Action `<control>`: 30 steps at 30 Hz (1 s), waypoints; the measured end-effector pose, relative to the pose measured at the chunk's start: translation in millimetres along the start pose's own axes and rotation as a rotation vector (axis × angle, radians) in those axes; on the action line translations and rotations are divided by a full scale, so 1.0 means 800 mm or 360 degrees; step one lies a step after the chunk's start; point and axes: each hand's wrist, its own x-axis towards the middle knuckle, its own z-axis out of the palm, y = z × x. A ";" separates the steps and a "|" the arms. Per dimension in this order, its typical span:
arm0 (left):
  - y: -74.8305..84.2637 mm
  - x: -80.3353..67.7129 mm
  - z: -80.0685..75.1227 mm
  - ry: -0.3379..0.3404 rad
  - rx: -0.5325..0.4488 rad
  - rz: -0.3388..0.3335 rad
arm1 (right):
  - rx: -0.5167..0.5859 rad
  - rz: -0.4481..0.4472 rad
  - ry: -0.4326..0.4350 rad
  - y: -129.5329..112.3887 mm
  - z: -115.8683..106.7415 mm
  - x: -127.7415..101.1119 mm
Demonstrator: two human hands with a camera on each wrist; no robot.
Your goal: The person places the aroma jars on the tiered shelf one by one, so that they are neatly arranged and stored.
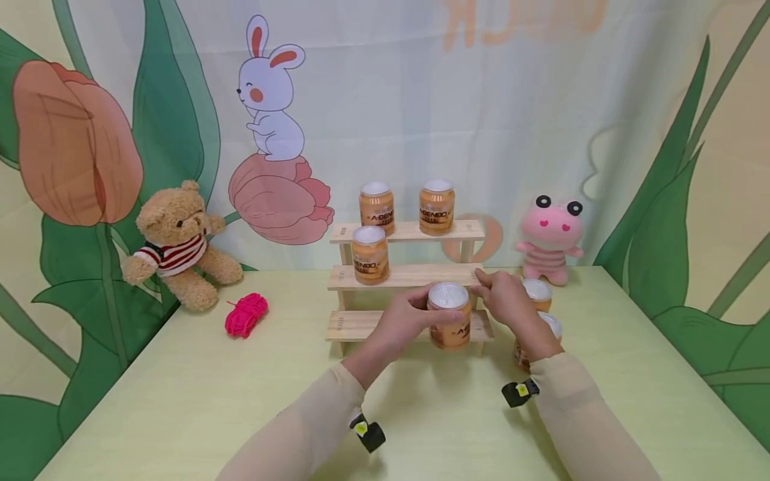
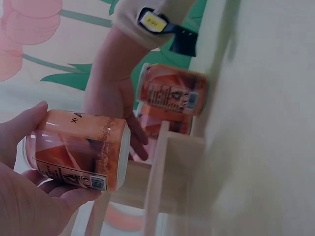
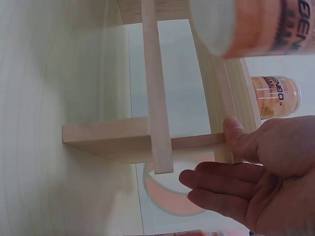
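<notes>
At the wooden rack's (image 1: 409, 275) lowest step, the left hand (image 1: 402, 322) grips an orange jar (image 1: 449, 315) just above the board, while the right hand (image 1: 506, 300) hovers beside it, fingers relaxed. Placing seems underway; next comes lowering it squarely.

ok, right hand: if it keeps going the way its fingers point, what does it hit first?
Probably the orange white-lidded jar that the left hand grips over the lowest step of the wooden stepped shelf. The right hand is open, fingers pointing left toward it; the depth between them is unclear.
</notes>
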 end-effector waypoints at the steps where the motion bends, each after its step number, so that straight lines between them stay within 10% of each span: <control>1: 0.004 0.003 -0.002 -0.0005 -0.0011 -0.0001 | 0.0006 0.0006 -0.0005 0.000 0.000 0.000; 30: 0.034 0.101 -0.035 0.0227 0.0035 -0.0058 | 0.0038 0.0068 -0.0042 -0.001 -0.002 -0.001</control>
